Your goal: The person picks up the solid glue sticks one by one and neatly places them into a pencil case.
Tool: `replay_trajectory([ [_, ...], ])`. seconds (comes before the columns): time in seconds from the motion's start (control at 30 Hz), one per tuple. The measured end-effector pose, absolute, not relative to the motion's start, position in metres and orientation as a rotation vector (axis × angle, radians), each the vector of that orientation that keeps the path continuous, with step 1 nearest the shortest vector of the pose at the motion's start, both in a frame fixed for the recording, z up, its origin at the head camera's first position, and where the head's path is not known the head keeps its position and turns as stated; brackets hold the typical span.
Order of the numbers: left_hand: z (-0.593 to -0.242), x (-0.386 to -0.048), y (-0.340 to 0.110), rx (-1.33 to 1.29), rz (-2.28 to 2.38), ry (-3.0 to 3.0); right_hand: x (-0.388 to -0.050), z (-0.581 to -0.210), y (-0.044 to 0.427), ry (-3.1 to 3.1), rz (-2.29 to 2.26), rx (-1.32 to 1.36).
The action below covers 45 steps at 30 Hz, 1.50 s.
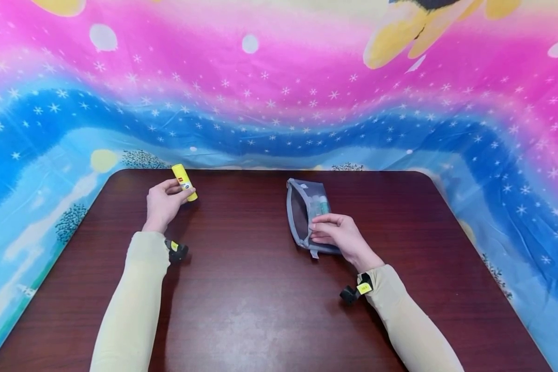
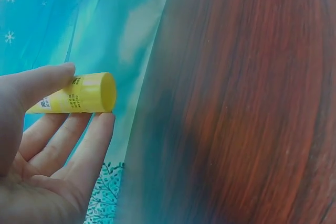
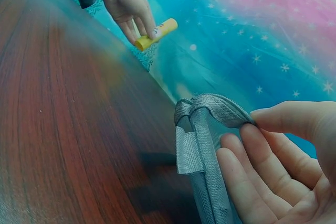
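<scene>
My left hand (image 1: 164, 204) pinches a yellow glue stick (image 1: 182, 178) between thumb and fingers, raised near the table's far left. In the left wrist view the glue stick (image 2: 89, 93) lies across the fingertips with one round end showing. Right of the middle, a grey zippered mesh pouch (image 1: 302, 204) lies with its mouth spread apart. The right hand (image 1: 341, 235) pinches the pouch's near zipper edge, as the right wrist view shows on the pouch (image 3: 210, 129). Through the mesh a small clear and green item (image 1: 323, 205) shows; its kind is unclear.
The dark reddish wooden table (image 1: 242, 289) reaches back to a patterned cloth (image 1: 260, 103) in pink and blue, which hangs behind it and along both sides. Each wrist carries a black strap mount (image 1: 176, 251) with a yellow label.
</scene>
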<state>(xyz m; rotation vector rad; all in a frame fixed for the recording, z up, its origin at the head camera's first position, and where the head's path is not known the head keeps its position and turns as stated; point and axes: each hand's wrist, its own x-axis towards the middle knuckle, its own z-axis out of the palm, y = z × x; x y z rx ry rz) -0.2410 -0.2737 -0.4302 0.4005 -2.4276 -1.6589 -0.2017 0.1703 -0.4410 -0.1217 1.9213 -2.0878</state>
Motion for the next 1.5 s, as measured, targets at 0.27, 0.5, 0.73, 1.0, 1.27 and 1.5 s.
replay_trajectory([
  [0.27, -0.428, -0.238, -0.266, 0.362, -1.718, -2.403, -0.202, -0.441, 0.170, 1.928, -2.077, -0.136],
  [0.5, -0.428, -0.235, -0.262, 0.354, -1.730, -2.412, -0.202, -0.441, 0.169, 1.920, -2.079, -0.124],
  [0.73, -0.431, -0.236, -0.259, 0.314, -1.710, -2.432, -0.202, -0.441, 0.170, 1.915, -2.089, -0.128],
  [1.0, -0.428, -0.234, -0.250, 0.279, -1.710, -2.445, -0.201, -0.442, 0.169, 1.913, -2.089, -0.122],
  [1.27, -0.430, -0.235, -0.239, 0.252, -1.703, -2.468, -0.201, -0.443, 0.169, 1.917, -2.077, -0.110],
  [1.5, -0.431, -0.235, -0.227, 0.204, -1.705, -2.495, -0.202, -0.442, 0.169, 1.913, -2.084, -0.115],
])
